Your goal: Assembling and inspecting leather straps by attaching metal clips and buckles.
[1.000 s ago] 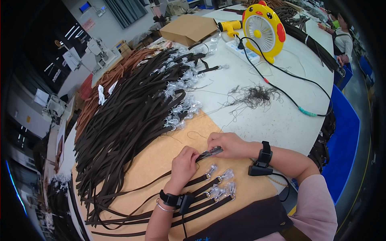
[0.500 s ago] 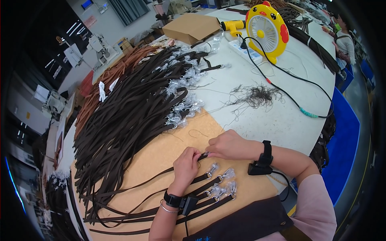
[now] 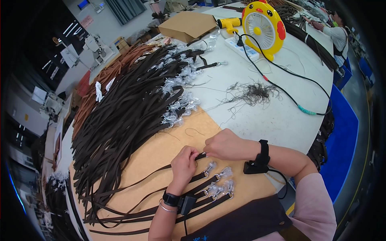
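A dark brown strap (image 3: 155,173) runs over the tan sheet up to my two hands. My left hand (image 3: 184,164) pinches it near its end, fingers closed. Just to the right, my right hand (image 3: 226,145) is closed on the strap's tip; its fingers hide most of that end. Below my hands several more dark straps (image 3: 197,193) lie side by side, their metal clasps (image 3: 217,176) wrapped in clear plastic. A big heap of dark straps (image 3: 128,104) spreads to the left, plastic-wrapped clasps toward the right.
A tangle of loose threads (image 3: 254,93) lies on the white table (image 3: 277,132). Behind it are a yellow fan (image 3: 263,30), a power strip (image 3: 242,49), a black cable (image 3: 286,96) and a cardboard box (image 3: 188,25). Reddish-brown straps (image 3: 114,66) lie beyond the heap. Another person (image 3: 339,38) works far right.
Both hands stay at the strap's end with almost no movement. The view has shifted slightly. At far right the other person's striped arm now reaches out over the table.
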A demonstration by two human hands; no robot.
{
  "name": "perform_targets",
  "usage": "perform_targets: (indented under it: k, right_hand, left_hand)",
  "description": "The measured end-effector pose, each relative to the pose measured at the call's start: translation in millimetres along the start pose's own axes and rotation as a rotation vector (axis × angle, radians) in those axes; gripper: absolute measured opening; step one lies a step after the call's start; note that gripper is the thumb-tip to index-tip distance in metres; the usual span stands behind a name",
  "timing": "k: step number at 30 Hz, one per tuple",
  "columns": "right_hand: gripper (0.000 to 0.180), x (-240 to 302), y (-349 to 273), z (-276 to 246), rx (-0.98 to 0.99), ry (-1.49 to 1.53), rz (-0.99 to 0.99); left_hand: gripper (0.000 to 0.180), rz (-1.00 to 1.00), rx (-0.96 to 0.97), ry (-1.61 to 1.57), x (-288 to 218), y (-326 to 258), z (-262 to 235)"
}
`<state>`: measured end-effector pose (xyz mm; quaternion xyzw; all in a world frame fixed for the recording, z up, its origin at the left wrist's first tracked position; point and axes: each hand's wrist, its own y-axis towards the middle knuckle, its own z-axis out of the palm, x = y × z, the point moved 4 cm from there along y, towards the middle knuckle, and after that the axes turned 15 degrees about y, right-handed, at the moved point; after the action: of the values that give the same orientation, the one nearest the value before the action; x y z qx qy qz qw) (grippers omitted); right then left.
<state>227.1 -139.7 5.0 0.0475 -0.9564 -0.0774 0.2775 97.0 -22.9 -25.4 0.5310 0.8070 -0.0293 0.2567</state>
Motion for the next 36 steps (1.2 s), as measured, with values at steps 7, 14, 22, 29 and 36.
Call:
perform_targets:
  k: [7, 14, 22, 29, 36]
  right_hand:
    - [0.024, -8, -6, 4, -0.067, 0.111, 0.076]
    - [0.02, -2, -2, 0, -0.058, 0.154, 0.088]
    - [0.024, -17, -4, 7, -0.095, 0.258, 0.125]
    - [0.028, -23, -9, -14, -0.108, 0.428, 0.35]
    - [0.028, -12, 43, 29, -0.038, 0.391, 0.175]
  left_hand:
    - [0.004, 0.015, -0.023, -0.022, 2, 0, 1]
    - [0.003, 0.057, -0.051, 0.009, -1, 1, 0]
    - [0.015, -0.177, 0.037, -0.279, 28, 7, -3]
    - [0.038, -0.077, -0.033, 0.174, 21, -13, -89]
    - [0.02, 0.067, 0.047, 0.304, 28, -33, -64]
